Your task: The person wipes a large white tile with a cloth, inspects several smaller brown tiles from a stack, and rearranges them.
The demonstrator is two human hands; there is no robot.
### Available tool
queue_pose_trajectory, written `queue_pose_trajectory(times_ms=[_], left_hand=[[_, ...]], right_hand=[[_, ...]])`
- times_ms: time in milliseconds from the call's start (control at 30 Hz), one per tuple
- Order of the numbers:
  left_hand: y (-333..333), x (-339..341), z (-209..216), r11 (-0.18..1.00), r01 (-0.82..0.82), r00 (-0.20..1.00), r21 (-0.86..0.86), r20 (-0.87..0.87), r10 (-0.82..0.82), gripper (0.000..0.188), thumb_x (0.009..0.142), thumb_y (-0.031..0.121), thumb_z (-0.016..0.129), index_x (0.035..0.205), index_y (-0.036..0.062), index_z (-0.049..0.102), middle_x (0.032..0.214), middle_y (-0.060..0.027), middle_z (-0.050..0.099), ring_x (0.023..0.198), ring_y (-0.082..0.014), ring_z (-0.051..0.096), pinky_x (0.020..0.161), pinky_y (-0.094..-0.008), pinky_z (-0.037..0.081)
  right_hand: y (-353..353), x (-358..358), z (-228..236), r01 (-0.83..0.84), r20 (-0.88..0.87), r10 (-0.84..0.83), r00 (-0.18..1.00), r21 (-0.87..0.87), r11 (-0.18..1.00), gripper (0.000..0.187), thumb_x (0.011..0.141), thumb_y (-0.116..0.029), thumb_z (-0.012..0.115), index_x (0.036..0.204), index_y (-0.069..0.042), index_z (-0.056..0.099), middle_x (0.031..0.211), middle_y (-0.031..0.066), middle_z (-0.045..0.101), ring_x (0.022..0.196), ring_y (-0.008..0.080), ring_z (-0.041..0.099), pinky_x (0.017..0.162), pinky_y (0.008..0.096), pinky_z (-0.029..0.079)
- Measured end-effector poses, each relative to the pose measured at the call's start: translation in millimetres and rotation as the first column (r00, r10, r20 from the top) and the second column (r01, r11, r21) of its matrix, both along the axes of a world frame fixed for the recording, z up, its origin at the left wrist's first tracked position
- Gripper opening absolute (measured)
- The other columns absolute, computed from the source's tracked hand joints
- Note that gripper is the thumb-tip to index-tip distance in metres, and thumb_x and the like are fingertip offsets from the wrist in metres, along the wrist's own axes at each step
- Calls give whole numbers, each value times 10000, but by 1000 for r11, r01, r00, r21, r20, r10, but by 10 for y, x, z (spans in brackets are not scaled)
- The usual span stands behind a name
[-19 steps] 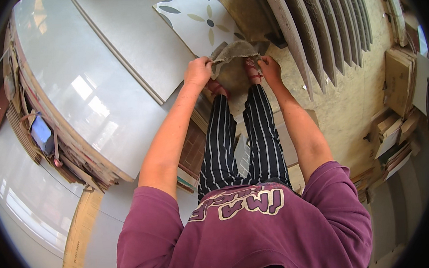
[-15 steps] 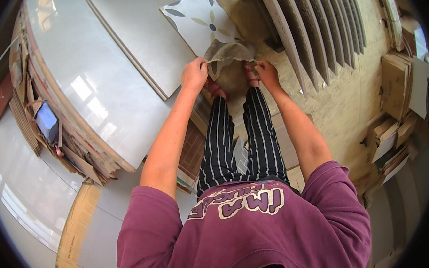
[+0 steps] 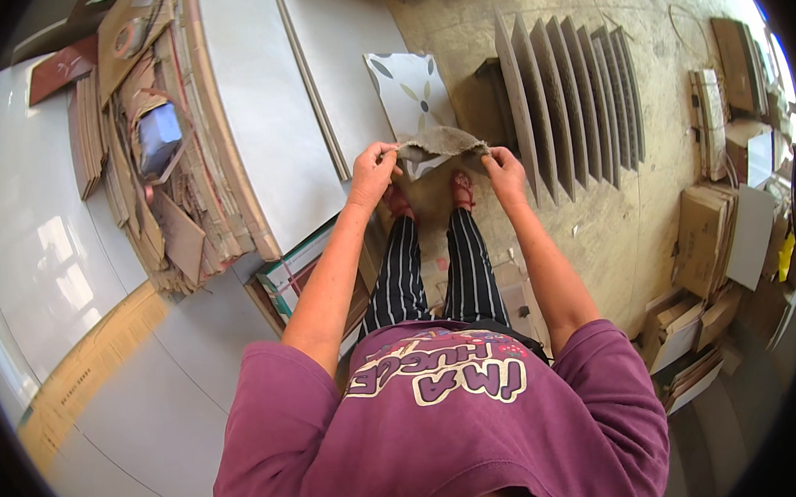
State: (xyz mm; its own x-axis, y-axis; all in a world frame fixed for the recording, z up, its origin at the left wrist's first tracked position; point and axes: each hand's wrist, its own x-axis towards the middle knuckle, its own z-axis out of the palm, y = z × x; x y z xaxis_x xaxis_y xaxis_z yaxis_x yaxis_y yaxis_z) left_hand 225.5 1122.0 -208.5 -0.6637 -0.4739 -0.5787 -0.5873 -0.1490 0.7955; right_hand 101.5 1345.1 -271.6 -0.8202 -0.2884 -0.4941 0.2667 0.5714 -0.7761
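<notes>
A greyish-brown rag (image 3: 445,141) is stretched between my two hands, in front of my legs and above the floor. My left hand (image 3: 376,172) pinches its left corner, fingers closed. The other end is gripped by the closed fingers of my right hand (image 3: 505,172). The cloth bows upward in the middle, and its lower side hangs loose. Just behind it lies a white tile (image 3: 412,90) with grey and olive leaf shapes and dark dots, partly covered by the rag.
Grey slabs stand upright in a rack (image 3: 570,104) to the right. On the left are large pale slabs (image 3: 261,121) and a pile of torn cardboard (image 3: 180,206) with a blue object (image 3: 159,138) on it. Cardboard boxes (image 3: 706,239) line the far right.
My view has shifted, so more of the rack and floor shows. The rag has been raised and spread wider between my hands, which both still hold it.
</notes>
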Motion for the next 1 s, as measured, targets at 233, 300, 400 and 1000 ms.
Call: queue_pose_trajectory(times_ms=[233,300,400,1000], left_hand=[[71,165,436,970,-80,992,230,-82,101,172,870,167,490,931,12,532,791,-60,570,589,-144,594,501,-232,474],[101,225,542,988,-36,997,153,-58,45,156,857,171,521,904,24,548,748,-44,569,579,-120,577,498,-223,472],[184,313,746,998,56,998,-31,-13,-56,150,821,171,584,866,28,571,719,-31,574,585,-87,549,522,-223,466],[688,556,1569,808,63,988,-586,-76,-132,215,754,202,579,853,12,575,813,-177,566,792,-371,550,684,-423,448]], right_hand=[[-63,-407,772,-186,-99,189,977,38,982,209,785,-197,610,934,-52,611,768,91,632,697,168,591,669,285,462],[-108,-486,994,-211,-93,205,974,-55,976,188,795,-163,609,933,-36,611,763,49,627,690,125,566,657,264,453],[-154,-533,1338,-194,-51,188,981,-204,959,152,815,-109,590,931,-12,605,791,5,608,726,69,523,673,222,430],[-456,104,2265,-545,-133,536,834,-350,762,108,828,-62,586,926,-16,587,748,-33,561,677,35,476,605,180,396]])
